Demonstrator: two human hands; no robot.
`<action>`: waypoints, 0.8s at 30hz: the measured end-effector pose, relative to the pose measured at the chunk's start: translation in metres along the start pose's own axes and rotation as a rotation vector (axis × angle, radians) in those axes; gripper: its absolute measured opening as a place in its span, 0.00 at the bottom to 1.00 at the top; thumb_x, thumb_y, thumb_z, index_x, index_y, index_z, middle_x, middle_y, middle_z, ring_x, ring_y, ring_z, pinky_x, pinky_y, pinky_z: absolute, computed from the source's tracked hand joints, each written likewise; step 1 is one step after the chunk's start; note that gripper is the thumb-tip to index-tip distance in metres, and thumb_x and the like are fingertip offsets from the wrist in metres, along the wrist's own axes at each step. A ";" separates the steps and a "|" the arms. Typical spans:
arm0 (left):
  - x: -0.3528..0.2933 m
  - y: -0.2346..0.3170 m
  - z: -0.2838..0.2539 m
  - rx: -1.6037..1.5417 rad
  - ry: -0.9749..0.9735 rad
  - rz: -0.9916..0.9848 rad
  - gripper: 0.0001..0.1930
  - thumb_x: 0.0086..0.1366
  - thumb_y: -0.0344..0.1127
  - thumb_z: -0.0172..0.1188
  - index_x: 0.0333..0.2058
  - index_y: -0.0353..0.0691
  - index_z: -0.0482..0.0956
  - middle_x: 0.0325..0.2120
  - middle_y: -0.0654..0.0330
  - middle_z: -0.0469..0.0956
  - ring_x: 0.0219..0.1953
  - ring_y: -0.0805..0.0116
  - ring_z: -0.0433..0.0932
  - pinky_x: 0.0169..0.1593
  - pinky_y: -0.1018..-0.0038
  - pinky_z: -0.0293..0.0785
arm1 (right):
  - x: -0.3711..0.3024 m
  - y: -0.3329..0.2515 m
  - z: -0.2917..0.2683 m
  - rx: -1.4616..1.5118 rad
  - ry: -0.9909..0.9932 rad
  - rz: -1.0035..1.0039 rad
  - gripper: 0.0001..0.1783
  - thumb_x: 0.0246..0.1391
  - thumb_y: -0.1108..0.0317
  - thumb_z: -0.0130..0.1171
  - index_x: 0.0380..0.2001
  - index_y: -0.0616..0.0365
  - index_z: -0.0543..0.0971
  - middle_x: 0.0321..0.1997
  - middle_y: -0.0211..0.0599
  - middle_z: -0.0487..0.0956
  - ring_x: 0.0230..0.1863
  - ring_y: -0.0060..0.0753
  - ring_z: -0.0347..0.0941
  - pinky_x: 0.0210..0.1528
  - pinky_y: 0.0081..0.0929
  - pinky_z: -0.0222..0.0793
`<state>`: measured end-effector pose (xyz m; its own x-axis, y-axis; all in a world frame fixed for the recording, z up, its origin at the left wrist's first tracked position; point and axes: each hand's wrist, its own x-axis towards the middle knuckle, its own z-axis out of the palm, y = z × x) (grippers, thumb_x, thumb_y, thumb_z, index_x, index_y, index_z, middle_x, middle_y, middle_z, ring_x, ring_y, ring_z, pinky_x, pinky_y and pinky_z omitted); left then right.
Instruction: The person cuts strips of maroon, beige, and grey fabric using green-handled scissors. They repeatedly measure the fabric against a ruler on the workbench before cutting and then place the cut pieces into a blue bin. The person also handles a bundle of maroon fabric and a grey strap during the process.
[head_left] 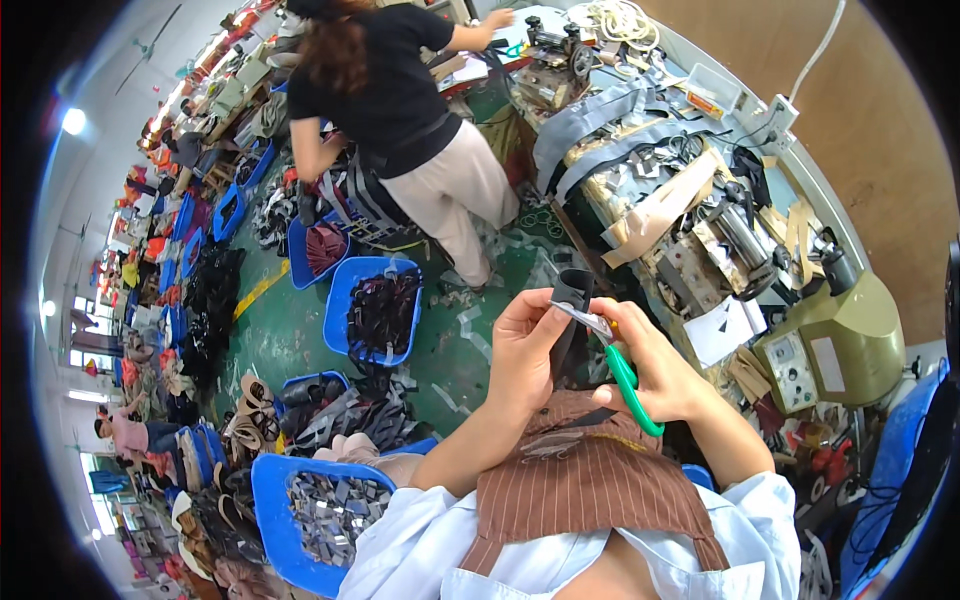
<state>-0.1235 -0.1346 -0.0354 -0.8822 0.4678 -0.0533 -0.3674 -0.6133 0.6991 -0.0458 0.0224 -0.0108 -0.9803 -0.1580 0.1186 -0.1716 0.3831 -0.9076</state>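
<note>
Head view looks down over a crowded workshop floor, and from the left it is bins first. At the lower left a blue bin (275, 520) sits heaped with small grey cut pieces (330, 510). Just beyond it a smaller blue tub (300, 382) holds dark strap scraps, and further up the green floor (300, 330) another blue tub (345, 310) is full of black strap pieces (383, 312). A fourth blue tub (300, 262) with reddish-brown pieces stands at the feet of a co-worker in a black top (385, 80), who bends over a bench.

In the middle, above the person's brown striped apron (590, 480), the left hand (522, 345) pinches a dark strap (575, 288), fingers closed on its side just below the upper end. The strap looks light, thin and floppy, so I judge it needs holding close to the cut line, or it will sag and twist away from the blades. The right hand (665, 370) is wrapped around green-handled scissors (625, 380), fingers through the loops, the blades meeting the strap beside the left thumb.

To the right, a cluttered bench carries grey webbing (590, 120), tan strips (660, 205) and an olive-green machine (850, 340) at its near corner.
</note>
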 end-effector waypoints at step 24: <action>-0.002 0.076 -0.015 0.610 -0.605 0.957 0.30 0.65 0.64 0.38 0.45 0.40 0.65 0.25 0.54 0.64 0.17 0.73 0.60 0.16 0.85 0.54 | -0.225 0.286 0.062 -0.359 0.784 1.059 0.35 0.40 0.52 0.68 0.50 0.55 0.71 0.40 0.50 0.79 0.45 0.51 0.74 0.46 0.39 0.69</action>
<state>-0.1545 -0.1918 0.0075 -0.3865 0.3168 0.8662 0.6696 -0.5495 0.4997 0.1321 0.1113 -0.3219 -0.4342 0.8633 -0.2573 0.7916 0.2292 -0.5664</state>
